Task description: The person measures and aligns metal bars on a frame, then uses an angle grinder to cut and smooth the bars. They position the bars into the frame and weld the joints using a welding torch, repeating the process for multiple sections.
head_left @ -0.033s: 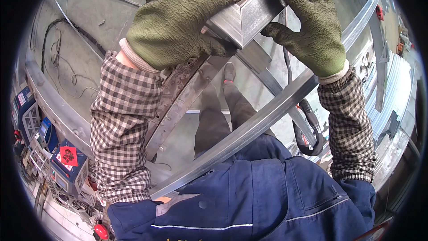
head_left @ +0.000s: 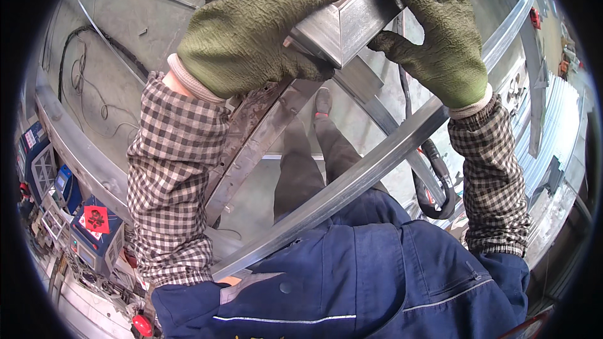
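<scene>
Near the top of the view, two grey steel tubes meet in a mitred steel corner (head_left: 359,24), its seam facing me. My left hand (head_left: 248,31), in a green crinkled work glove, wraps the left side with its thumb along the upper edge. My right hand (head_left: 433,44), gloved alike, grips the other side, fingers over the top and thumb at the lower edge. Much of both tubes is hidden by the gloves. Below my left hand runs a brown-stained steel beam (head_left: 267,116). A long bare steel tube (head_left: 339,191) crosses in front of my body.
A black hose (head_left: 433,207) hangs in a loop beside my right forearm. At the left stand blue machine boxes (head_left: 94,248), and a thin cable (head_left: 103,113) lies on the floor (head_left: 163,25). Long pale metal profiles (head_left: 559,132) are stacked at the right.
</scene>
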`<state>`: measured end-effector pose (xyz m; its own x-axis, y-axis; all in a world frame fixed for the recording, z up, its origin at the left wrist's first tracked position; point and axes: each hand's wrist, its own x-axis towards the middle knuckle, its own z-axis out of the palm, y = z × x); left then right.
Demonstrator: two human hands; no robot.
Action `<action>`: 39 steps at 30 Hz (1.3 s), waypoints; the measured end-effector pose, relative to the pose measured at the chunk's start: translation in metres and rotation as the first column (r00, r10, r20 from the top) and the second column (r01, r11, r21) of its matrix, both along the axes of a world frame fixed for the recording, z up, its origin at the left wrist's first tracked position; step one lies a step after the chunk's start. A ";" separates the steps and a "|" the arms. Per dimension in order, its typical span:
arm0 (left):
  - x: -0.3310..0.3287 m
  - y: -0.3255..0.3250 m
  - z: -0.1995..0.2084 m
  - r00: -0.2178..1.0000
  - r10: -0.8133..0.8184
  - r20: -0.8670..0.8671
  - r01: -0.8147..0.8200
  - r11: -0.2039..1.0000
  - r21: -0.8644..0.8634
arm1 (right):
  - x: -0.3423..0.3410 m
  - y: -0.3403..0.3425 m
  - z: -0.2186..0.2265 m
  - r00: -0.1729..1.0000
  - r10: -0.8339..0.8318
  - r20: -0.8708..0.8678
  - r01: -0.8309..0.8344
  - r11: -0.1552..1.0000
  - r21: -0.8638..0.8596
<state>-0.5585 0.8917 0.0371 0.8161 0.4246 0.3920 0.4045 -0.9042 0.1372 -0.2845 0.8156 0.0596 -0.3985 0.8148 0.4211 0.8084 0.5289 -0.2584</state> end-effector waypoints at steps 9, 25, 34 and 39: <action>-0.004 -0.004 0.002 0.998 0.036 -0.045 -0.037 0.999 -0.024 | -0.002 0.000 0.004 0.998 -0.026 0.055 0.027 1.000 -0.016; 0.001 -0.011 -0.010 0.996 0.022 0.091 -0.016 0.997 -0.069 | -0.006 -0.001 0.010 1.000 -0.004 -0.009 0.003 1.000 -0.028; 0.002 -0.011 -0.007 0.995 0.014 0.102 -0.008 0.999 -0.053 | 0.000 -0.006 0.008 0.999 -0.018 -0.029 0.017 0.999 -0.031; 0.010 -0.017 -0.006 0.996 0.046 0.076 -0.038 0.994 -0.106 | 0.000 -0.010 0.011 0.997 -0.073 -0.012 0.073 0.996 -0.048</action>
<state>-0.5484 0.8751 0.0306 0.7656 0.4993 0.4057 0.4258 -0.8660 0.2623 -0.2848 0.8060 0.0704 -0.3316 0.8606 0.3866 0.8406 0.4555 -0.2930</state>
